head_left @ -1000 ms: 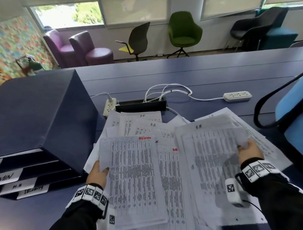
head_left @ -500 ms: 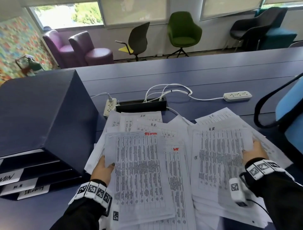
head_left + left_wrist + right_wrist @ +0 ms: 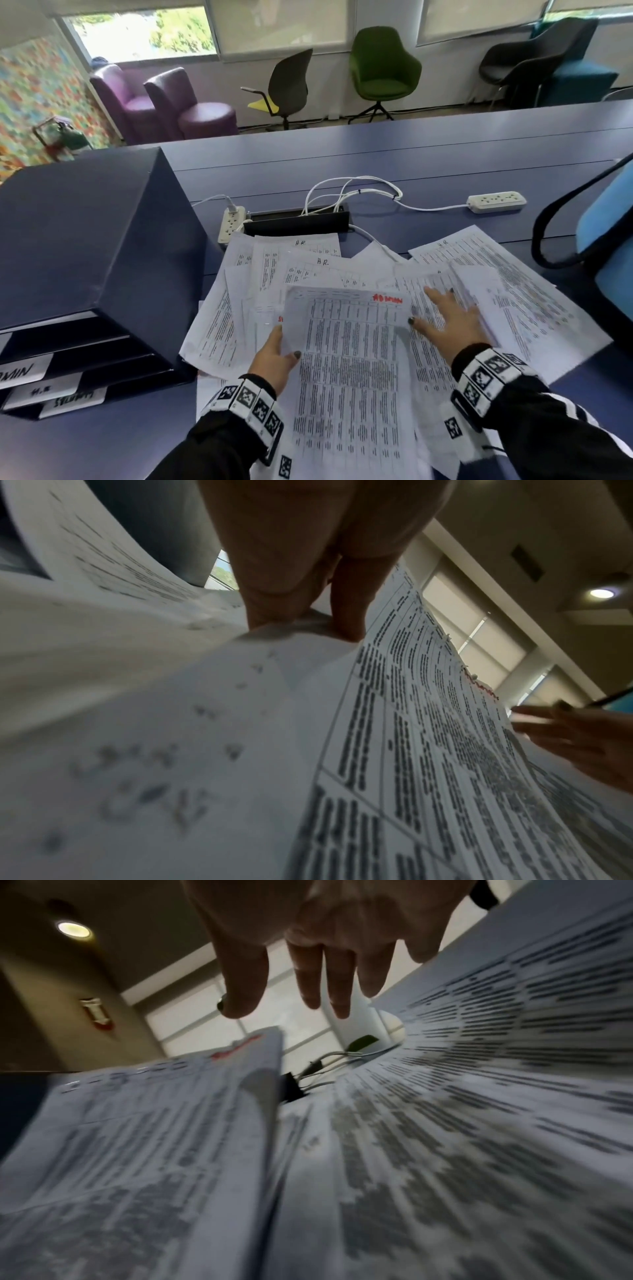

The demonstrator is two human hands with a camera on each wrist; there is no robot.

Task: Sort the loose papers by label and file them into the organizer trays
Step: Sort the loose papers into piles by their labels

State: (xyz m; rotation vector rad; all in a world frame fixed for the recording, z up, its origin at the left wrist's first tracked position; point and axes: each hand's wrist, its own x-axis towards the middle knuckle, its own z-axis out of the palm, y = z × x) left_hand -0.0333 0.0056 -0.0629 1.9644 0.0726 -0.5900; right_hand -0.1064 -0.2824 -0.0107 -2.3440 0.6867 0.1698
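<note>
The loose papers [image 3: 486, 291] are white sheets densely printed with black tables in narrow columns, fanned and overlapping across the blue table [image 3: 445, 164] in front of the person, some edges curled. The left hand [image 3: 274, 363] pinches the left edge of a sheet marked ADMIN [image 3: 352, 370], thumb on top and fingers underneath; that sheet is lifted a little above the pile, with its long axis running away from the person and its top edge at the far end. "ADMIN" is handwritten in red at its top right corner. Two sheets farther back carry a handwritten "H.R." in dark ink near their top edges, and a third at the right seems to read the same. A scrap of red writing shows on a sheet under the held one, too covered to read. The right hand [image 3: 452, 322] lies spread and flat, fingers straight, over the sheets to the right of the held one, holding nothing. At the left stands the dark organizer [image 3: 85, 240], its trays opening towards the person; white tags on the tray fronts read "…MIN", "H.R" and a third word that is upside down and not legible
</note>
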